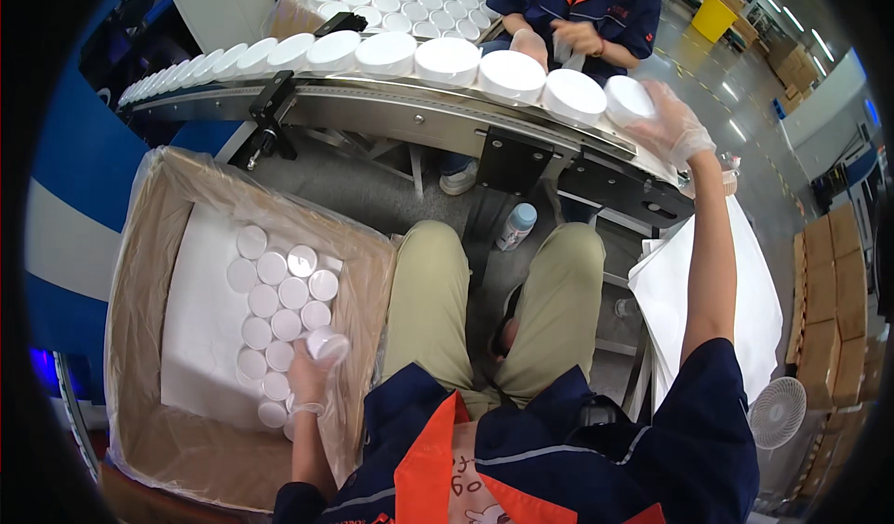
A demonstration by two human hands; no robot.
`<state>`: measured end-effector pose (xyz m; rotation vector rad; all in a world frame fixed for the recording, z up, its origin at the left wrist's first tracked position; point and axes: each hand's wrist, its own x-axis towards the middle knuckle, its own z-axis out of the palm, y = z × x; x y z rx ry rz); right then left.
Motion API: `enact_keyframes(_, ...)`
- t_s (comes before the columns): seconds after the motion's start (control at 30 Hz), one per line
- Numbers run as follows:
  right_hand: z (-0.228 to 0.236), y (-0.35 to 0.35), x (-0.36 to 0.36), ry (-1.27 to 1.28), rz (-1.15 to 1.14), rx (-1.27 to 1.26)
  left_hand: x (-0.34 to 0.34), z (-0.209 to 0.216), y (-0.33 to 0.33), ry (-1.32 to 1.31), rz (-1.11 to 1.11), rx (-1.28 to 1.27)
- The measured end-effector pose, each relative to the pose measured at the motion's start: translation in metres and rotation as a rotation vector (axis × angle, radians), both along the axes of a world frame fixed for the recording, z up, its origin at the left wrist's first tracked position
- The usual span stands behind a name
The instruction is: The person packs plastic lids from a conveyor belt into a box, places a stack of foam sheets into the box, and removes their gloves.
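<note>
My left hand [308, 378], in a thin clear glove, grips a white round lid [328, 345] over the carton at my left. The lid is tilted and sits just above the others. Below it, several matching lids [264, 299] lie in staggered rows on a white sheet [197, 319]. My right hand [672, 125], also gloved, reaches out to the right end of the conveyor [372, 114]. Its fingers wrap around the last white lid [629, 101] there. A line of the same lids [512, 77] runs leftward along the belt.
The carton has a clear plastic liner [140, 272]. Across the conveyor, a co-worker [582, 21] works beside a box full of white lids [405, 2]. White sheets [726, 291] are stacked at my right, near a small fan [778, 412]. A bottle [517, 226] stands beneath the conveyor.
</note>
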<state>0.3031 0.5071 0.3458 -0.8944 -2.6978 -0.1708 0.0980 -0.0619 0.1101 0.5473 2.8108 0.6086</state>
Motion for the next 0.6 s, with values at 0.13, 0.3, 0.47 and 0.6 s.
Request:
enact_keyframes(0.13, 0.007, -0.017, -0.021, -0.109, 0.073, -0.168, 0.005, 0.007, 0.017, -0.061, 0.052, 0.047)
enact_keyframes(0.3, 0.023, -0.05, -0.026, -0.132, 0.284, -0.143, 0.008, 0.003, 0.017, -0.336, 0.157, 0.48)
enact_keyframes(0.47, 0.001, -0.027, -0.027, 0.292, 0.334, -0.411, 0.019, 0.002, 0.031, -0.267, 0.16, 0.463)
enact_keyframes(0.6, -0.013, -0.099, -0.021, 0.863, 0.272, -0.225, 0.043, 0.024, 0.058, -0.099, 0.168, 0.07)
